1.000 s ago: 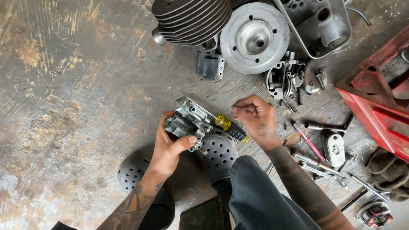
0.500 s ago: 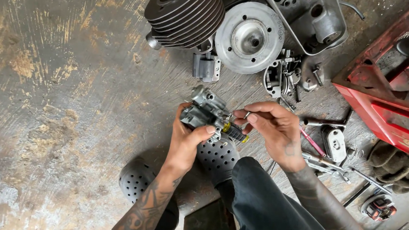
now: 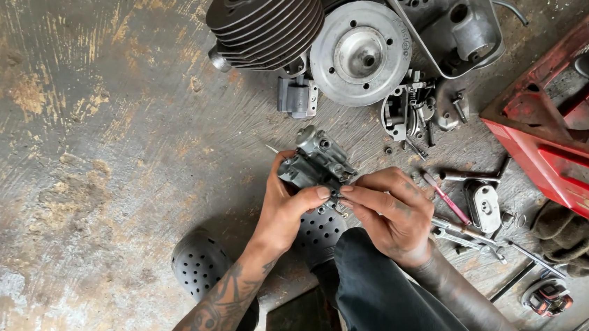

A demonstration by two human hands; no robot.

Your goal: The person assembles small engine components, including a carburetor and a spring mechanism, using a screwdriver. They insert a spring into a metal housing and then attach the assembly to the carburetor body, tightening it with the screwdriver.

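My left hand (image 3: 284, 203) grips a small grey metal carburetor (image 3: 317, 162) from below and the left, holding it above the concrete floor. My right hand (image 3: 389, 208) comes in from the right, its fingertips pinched on a small part at the carburetor's lower right side. What that part is, the fingers hide. Both forearms reach up from the bottom of the view, over my dark trouser leg and two black perforated shoes (image 3: 199, 266).
Beyond the hands lie a finned black cylinder (image 3: 268, 16), a round grey cylinder head (image 3: 361, 52), a grey engine case (image 3: 453, 24) and small metal parts (image 3: 407, 115). A red metal frame (image 3: 555, 144) stands right. Tools, a pink-handled screwdriver (image 3: 446, 197) and a glove (image 3: 569, 233) lie beside it.
The brass-coloured piece seen by my right fingers earlier is now covered. My right hand has closed in on the carburetor's lower right; the left hand keeps its grip.
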